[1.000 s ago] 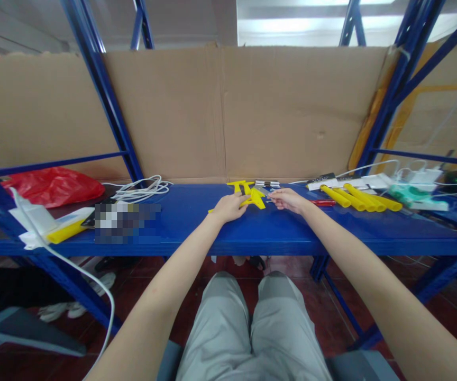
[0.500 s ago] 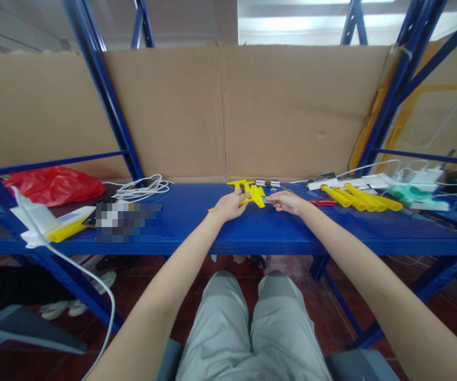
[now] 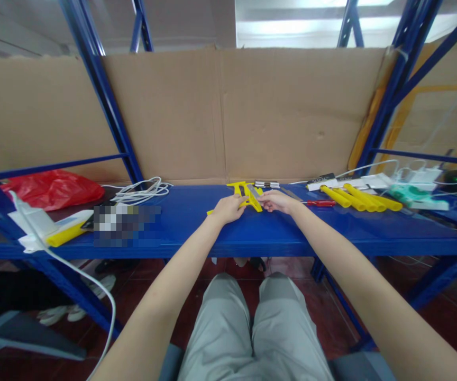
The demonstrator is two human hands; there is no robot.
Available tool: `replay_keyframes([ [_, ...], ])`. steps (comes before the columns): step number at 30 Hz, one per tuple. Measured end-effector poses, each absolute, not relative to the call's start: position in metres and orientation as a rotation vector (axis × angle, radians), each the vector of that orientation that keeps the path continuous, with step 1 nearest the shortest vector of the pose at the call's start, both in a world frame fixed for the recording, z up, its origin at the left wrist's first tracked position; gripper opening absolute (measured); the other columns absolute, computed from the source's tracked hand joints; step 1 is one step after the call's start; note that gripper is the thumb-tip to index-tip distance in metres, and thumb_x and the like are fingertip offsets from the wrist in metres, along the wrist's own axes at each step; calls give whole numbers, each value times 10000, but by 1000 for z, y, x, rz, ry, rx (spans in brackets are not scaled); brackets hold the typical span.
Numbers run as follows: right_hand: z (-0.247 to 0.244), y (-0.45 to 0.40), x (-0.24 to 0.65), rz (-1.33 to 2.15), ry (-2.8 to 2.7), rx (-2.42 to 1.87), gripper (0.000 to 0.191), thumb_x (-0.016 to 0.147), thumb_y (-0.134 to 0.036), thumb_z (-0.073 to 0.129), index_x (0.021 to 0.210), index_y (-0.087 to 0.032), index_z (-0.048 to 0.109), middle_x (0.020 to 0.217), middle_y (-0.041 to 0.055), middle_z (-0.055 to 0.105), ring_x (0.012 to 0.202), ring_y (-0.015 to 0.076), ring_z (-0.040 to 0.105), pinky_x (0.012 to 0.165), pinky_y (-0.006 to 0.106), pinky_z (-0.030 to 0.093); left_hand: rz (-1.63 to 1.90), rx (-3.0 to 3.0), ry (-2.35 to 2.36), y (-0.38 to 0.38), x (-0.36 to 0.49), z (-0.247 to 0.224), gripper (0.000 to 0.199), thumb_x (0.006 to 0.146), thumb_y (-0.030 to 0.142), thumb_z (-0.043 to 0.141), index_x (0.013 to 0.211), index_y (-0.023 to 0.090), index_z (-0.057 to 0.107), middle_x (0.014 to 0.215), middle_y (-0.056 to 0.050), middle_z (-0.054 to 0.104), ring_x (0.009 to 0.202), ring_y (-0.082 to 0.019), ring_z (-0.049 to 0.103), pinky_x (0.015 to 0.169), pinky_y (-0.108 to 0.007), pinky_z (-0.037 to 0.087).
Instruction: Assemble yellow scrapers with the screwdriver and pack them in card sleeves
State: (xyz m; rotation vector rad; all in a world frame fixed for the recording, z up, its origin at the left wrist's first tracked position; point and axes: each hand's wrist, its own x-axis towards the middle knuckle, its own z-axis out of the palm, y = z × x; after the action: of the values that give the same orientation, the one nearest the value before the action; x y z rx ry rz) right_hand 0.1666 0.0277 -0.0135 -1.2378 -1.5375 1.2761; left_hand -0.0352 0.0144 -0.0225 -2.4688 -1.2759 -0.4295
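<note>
My left hand (image 3: 230, 209) is closed on a yellow plastic piece (image 3: 257, 206) that lies on the blue shelf top, with part of the piece hidden under the fingers. A thin flat grey blade (image 3: 253, 191) is pinched between the thumb and fingers of my right hand (image 3: 276, 201). It lies slantwise over the yellow piece and seems to touch it. Just behind my left hand is another yellow plastic part (image 3: 236, 185). A small stack of black and white strips (image 3: 267, 184) rests behind my right hand. To the right of that hand lies a red-handled screwdriver (image 3: 320, 203).
Several yellow tubes (image 3: 358, 200), a power strip (image 3: 320, 183) and a green-white object (image 3: 414, 198) are at the right. Coiled white cable (image 3: 149, 190) and a red plastic bag (image 3: 56, 188) lie left. Cardboard (image 3: 228, 116) stands behind the blue shelf (image 3: 184, 227).
My right hand has moved slightly left with the grey blade, which now lies over the yellow piece instead of beside it. More of the red screwdriver shows. My left hand stays nearly in place.
</note>
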Motion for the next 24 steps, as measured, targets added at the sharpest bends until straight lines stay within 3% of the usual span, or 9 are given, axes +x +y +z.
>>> replay_keyframes([
  [10,-26,21,173,1222,-1520,-1170,163,693,-182,715,627,-134,574,465,-47,473,384,27,346,357,162,217,-444,-2455,-1299,8,-34,-18,415,919,277,400,1323,234,486,1246,-68,568,1086,-202,577,878,-299,469],
  [24,-30,22,173,1087,-1658,-1160,154,748,-159,635,607,-147,576,562,22,627,418,52,431,384,172,321,-464,-2430,-1314,11,-36,-19,412,912,282,414,1317,244,476,1260,-71,546,1083,-205,574,864,-302,477],
])
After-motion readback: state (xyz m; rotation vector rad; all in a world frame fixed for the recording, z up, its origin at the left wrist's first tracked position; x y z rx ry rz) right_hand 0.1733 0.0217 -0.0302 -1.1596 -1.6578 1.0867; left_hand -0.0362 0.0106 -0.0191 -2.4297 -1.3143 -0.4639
